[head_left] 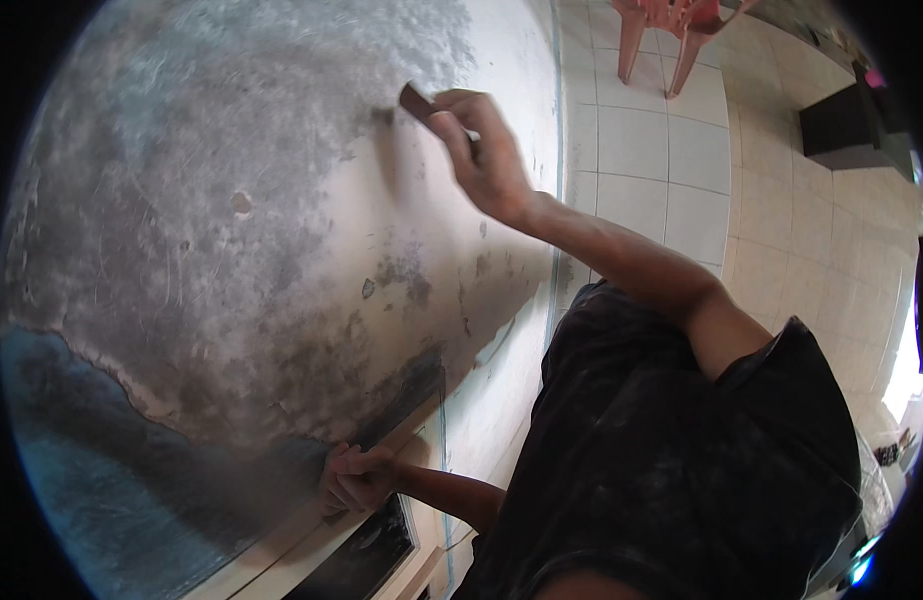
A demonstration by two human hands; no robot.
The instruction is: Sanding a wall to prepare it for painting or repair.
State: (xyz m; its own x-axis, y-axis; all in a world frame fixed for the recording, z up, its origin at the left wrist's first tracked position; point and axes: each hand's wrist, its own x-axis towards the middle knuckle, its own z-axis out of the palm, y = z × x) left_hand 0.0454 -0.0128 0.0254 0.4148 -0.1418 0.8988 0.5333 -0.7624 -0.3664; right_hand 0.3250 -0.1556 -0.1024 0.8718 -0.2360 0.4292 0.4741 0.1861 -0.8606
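My right hand (487, 150) is raised in front of the wall, its fingers closed around a flat, dark brown scraper (416, 103). The scraper's end points at the border between bare grey plaster and white paint on the wall (232, 280), and a shadow falls just beneath it. Whether the edge touches the surface I cannot tell. Lower down, my left hand (357, 478) is curled in beside a pale wooden frame (272, 545). A small dark edge shows under its fingers; what they grip is hidden.
Rough plaster ends in a broken line above a blue-grey painted area (92, 440). Right of the wall runs a tiled floor (627, 150), with a red plastic chair (672, 35) at the top. A dark box-like piece (852, 130) stands farther right. A dark opening (357, 555) lies within the frame.
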